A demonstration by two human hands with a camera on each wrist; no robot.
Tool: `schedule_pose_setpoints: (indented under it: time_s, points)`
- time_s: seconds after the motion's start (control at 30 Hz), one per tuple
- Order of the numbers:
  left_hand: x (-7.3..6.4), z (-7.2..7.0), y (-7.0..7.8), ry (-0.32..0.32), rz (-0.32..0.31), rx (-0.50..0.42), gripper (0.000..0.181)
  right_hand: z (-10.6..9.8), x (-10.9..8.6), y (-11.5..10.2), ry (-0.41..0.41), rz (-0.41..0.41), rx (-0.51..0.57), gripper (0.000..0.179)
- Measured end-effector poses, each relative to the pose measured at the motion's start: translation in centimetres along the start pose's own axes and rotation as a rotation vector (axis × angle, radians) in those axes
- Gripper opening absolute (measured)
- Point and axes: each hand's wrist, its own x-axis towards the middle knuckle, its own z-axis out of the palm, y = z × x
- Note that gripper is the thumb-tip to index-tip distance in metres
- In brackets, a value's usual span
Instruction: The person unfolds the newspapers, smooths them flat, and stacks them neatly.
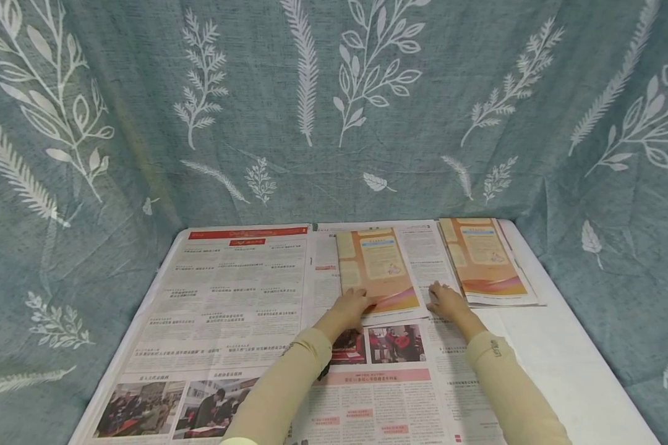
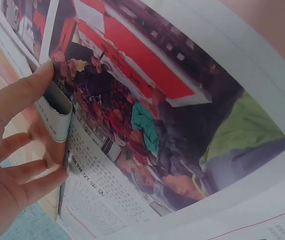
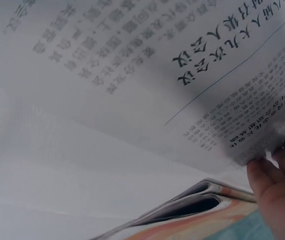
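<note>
A folded newspaper [image 1: 380,269] with an orange printed front lies on the spread newspaper sheets. My left hand [image 1: 354,304] is at its lower left corner. In the left wrist view my left hand's thumb touches the folded end and the other fingers [image 2: 45,185] spread, slightly bent, over its orange side. To the right of the folded newspaper, my right hand [image 1: 444,301] rests on the spread newspaper sheet [image 1: 378,383]. The right wrist view has the right hand's fingertips [image 3: 256,167] against printed newsprint, with no thing in the grasp.
A second orange folded newspaper [image 1: 487,259] lies at the back right of the white table [image 1: 540,346], its layers slightly fanned. Another newspaper sheet [image 1: 222,334] covers the left half. Teal curtains [image 1: 334,173] with white leaf prints hang behind and on both sides.
</note>
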Motion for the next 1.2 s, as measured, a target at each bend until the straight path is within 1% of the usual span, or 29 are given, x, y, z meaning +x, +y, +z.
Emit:
schedule_pose_setpoints:
  time_s: [0.07,0.1,0.13,0.17,0.2,0.23,0.27,0.3,0.33,0.37,0.4,0.43,0.5,0.53,0.57,0.67,0.73,0.8,0.87,0.93,1.0,1.07,1.13,1.17,1.2]
  points:
    - [-0.1,-0.1,-0.1,0.013,0.012,-0.005,0.066,2.3,1.8,2.7,-0.014,0.0,-0.005,0.064]
    - [-0.1,-0.2,-0.2,0.023,0.023,-0.001,0.061,4.0,2.9,4.5,0.009,-0.023,-0.019,0.066]
    - [-0.2,-0.2,-0.2,0.032,0.032,0.006,0.051,5.3,4.0,6.2,0.009,-0.033,-0.031,0.07]
    - [-0.2,-0.3,-0.1,0.044,0.038,0.004,0.042,6.0,4.7,7.1,-0.003,-0.024,-0.041,0.071]
    - [-0.2,-0.3,-0.1,0.062,0.043,0.005,0.033,7.1,5.4,8.4,0.028,-0.055,-0.052,0.073]
    - [-0.3,-0.3,0.0,0.081,0.046,0.004,0.024,7.9,6.0,9.3,0.054,-0.073,-0.064,0.072]
    - [-0.4,-0.3,-0.1,0.096,0.042,0.001,0.017,8.3,6.4,9.6,0.065,-0.084,-0.076,0.071]
    - [-0.5,-0.3,0.1,0.114,0.039,-0.003,0.014,8.4,6.4,9.8,0.093,-0.099,-0.088,0.07]
    - [-0.5,-0.2,0.1,0.13,0.029,-0.01,0.011,7.8,6.0,9.3,0.097,-0.102,-0.095,0.069]
    - [-0.5,-0.1,0.2,0.147,0.016,-0.022,0.011,6.9,5.3,8.2,0.1,-0.105,-0.09,0.07]
    - [-0.5,0.0,0.2,0.164,0.003,-0.028,0.01,5.7,4.5,6.8,0.075,-0.093,-0.078,0.07]
    - [-0.6,0.1,0.3,0.175,-0.014,-0.041,0.008,4.2,3.6,5.0,0.036,-0.067,-0.067,0.069]
    - [-0.6,0.5,0.2,0.202,-0.045,-0.055,0.005,0.7,0.8,1.0,-0.001,-0.058,-0.045,0.069]
    - [-0.6,0.6,0.2,0.217,-0.058,-0.063,0.002,-0.9,-0.4,-0.8,-0.032,-0.041,-0.04,0.067]
    - [-0.6,0.7,0.1,0.23,-0.067,-0.075,0.002,-2.3,-1.3,-2.5,-0.067,-0.009,-0.026,0.068]
    - [-0.6,0.9,0.0,0.289,-0.078,-0.114,0.01,-4.4,-3.2,-5.2,-0.059,0.014,-0.035,0.06]
    - [-0.6,0.9,-0.1,0.31,-0.082,-0.161,0.013,-4.4,-3.2,-5.6,-0.053,0.051,-0.028,0.059]
    - [-0.6,0.9,-0.2,0.321,-0.087,-0.203,0.012,-4.0,-3.3,-5.8,-0.021,0.066,-0.011,0.056]
    - [-0.7,0.8,-0.4,0.317,-0.089,-0.234,0.008,-3.4,-3.2,-5.9,0.011,0.083,-0.002,0.054]
    - [-0.8,0.8,-0.6,0.314,-0.08,-0.236,0.007,-2.9,-2.9,-6.1,0.061,0.077,-0.013,0.049]
    - [-0.9,0.8,-0.6,0.308,-0.059,-0.221,0.01,-2.6,-2.7,-6.7,0.113,0.083,-0.045,0.046]
    - [-0.8,1.0,-0.8,0.299,-0.05,-0.227,0.01,-2.4,-2.3,-7.1,0.146,0.086,-0.041,0.042]
    - [-0.1,1.9,-1.6,0.313,-0.024,-0.248,0.007,-1.5,-1.7,-6.7,0.181,0.076,0.009,0.039]
    - [0.2,2.5,-2.1,0.336,-0.008,-0.231,0.006,0.3,-0.2,-5.0,0.21,0.071,0.036,0.038]
    - [0.7,3.1,-2.7,0.359,0.004,-0.212,0.005,2.2,1.4,-3.2,0.198,0.089,0.079,0.039]
